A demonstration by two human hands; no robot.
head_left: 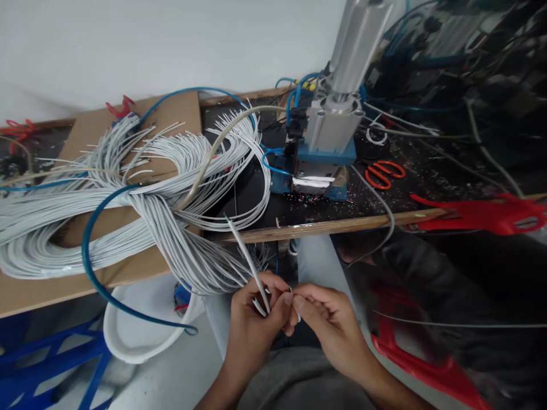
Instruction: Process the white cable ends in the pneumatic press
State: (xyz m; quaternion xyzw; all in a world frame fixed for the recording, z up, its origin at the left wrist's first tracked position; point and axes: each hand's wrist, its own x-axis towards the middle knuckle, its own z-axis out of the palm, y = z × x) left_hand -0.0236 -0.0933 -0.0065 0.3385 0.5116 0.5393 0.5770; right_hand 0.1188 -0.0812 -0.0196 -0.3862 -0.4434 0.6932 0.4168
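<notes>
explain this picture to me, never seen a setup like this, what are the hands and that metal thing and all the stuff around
There is no robot here: a person works bare-handed, seen by a camera worn on their head, looking forward and down. The left hand holds a white cable. The right hand meets it at the fingertips; exactly what it pinches is too small to tell. On the dark bench stands a machine with a silver body and blue base. Left of it, bundled pale cables lie partly over cardboard. Orange scissors lie to its right.
</notes>
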